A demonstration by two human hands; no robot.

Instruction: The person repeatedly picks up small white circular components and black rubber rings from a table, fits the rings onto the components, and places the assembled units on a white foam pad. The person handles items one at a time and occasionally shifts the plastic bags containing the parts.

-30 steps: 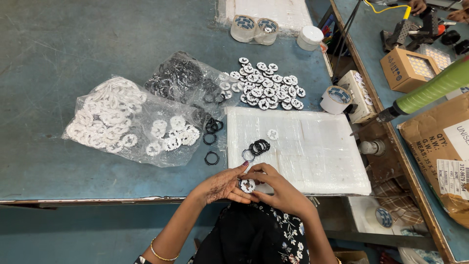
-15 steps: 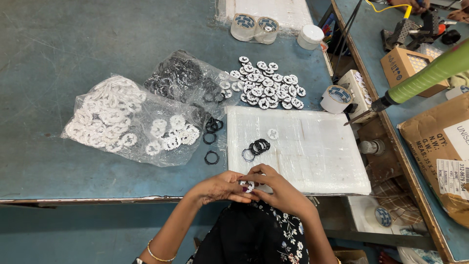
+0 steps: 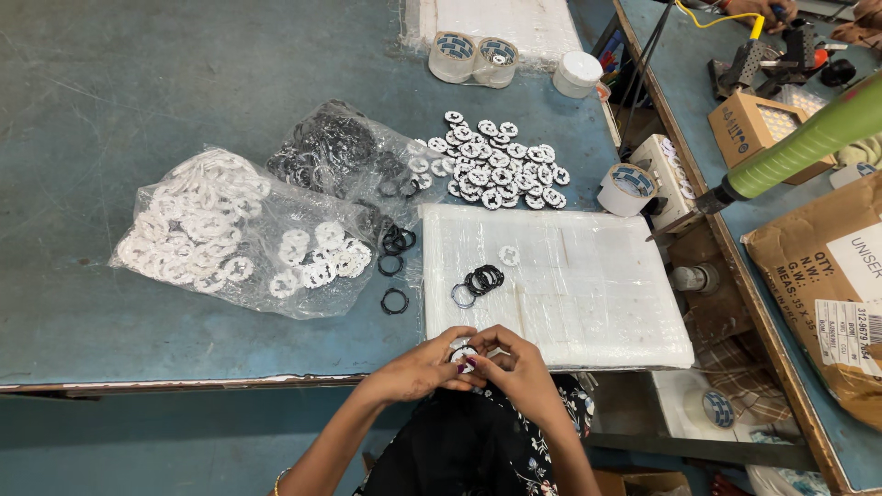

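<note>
Both hands meet at the near edge of the white foam sheet (image 3: 560, 276) — the left hand (image 3: 424, 367) and right hand (image 3: 516, 366) each keep their grip pinched on one small white ring part (image 3: 462, 352) between the fingertips. Just beyond it on the sheet lies a cluster of black rings (image 3: 480, 279). Left of the sheet, on the blue surface (image 3: 138, 83), sit a bag of white rings (image 3: 220, 234) and a bag of black rings (image 3: 335, 156).

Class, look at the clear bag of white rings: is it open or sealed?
Open. The bag lies flat on the table, and white rings spill from its right end, beside loose black rings.
</note>
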